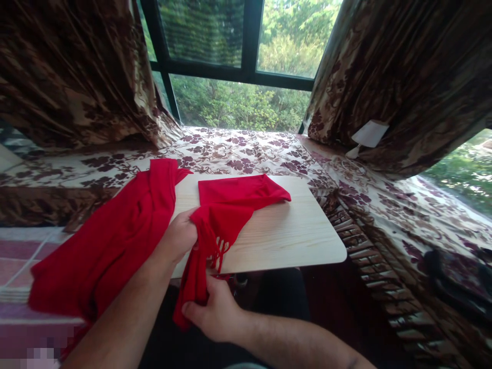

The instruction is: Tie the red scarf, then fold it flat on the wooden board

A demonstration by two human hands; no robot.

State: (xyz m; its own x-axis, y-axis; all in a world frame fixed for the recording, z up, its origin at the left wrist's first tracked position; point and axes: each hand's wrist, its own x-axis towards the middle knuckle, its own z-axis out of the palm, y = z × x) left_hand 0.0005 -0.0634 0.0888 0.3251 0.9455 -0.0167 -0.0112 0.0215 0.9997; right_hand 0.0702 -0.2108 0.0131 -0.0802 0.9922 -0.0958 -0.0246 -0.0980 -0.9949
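A red fringed scarf (244, 190) lies partly folded on the light wooden table (284, 241), its near end hanging past the front edge. My left hand (181, 234) is closed around the scarf near the table's left side, its fingertips hidden by the fabric. Lower and to the right, my right hand (217, 310) pinches the hanging part, thumb on top. Thin fringe strands dangle between the two hands at the table edge. More red cloth (119, 230) is heaped to the left, partly behind my left forearm; whether it joins the scarf I cannot tell.
Behind the table runs a window ledge with a floral cover (242, 148). A small white lamp (371, 134) stands on it at right, beside heavy patterned curtains (361, 61). A dark object (457, 277) lies at far right. Checked bedding (26, 256) is at left.
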